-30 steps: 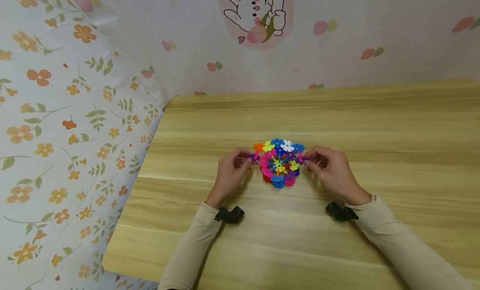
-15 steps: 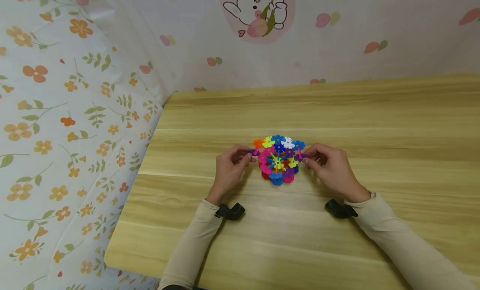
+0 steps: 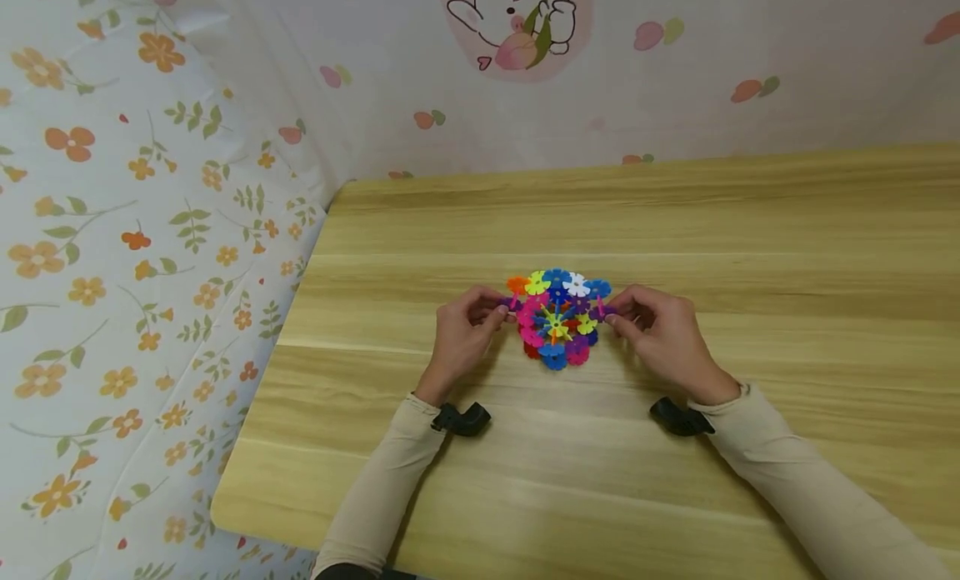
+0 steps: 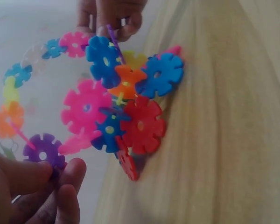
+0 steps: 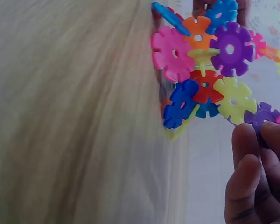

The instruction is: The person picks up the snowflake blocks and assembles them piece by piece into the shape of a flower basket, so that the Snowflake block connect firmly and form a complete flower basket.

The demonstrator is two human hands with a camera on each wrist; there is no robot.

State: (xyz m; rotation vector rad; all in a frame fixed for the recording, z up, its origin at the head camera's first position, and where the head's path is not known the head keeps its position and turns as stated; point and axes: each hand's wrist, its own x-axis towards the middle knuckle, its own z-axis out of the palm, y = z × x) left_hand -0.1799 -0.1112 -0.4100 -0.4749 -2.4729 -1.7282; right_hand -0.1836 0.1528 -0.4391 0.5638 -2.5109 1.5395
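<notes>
A build of many-coloured notched flower discs (image 3: 556,323) is over the middle of the table; a string of discs arches along its far side. My left hand (image 3: 467,330) pinches a purple disc (image 4: 33,148) at the build's left end between thumb and fingers. On the opposite side, my right hand (image 3: 666,338) pinches another purple disc (image 5: 262,113) the same way. Yellow spokes stand out at the build's centre, and a red disc (image 4: 143,125) shows low on its left side. Whether its underside touches the table cannot be told.
The wood-grain table (image 3: 420,230) has its left edge beside a white cloth with orange flowers (image 3: 187,313). Behind it hangs a pale curtain (image 3: 360,88) with a rabbit print. Black curved mounts (image 3: 463,419) sit on both wrists.
The head view has shifted slightly, so the table and curtain appear a little higher. Both hands keep the same pinch on the purple discs, and the build keeps its shape.
</notes>
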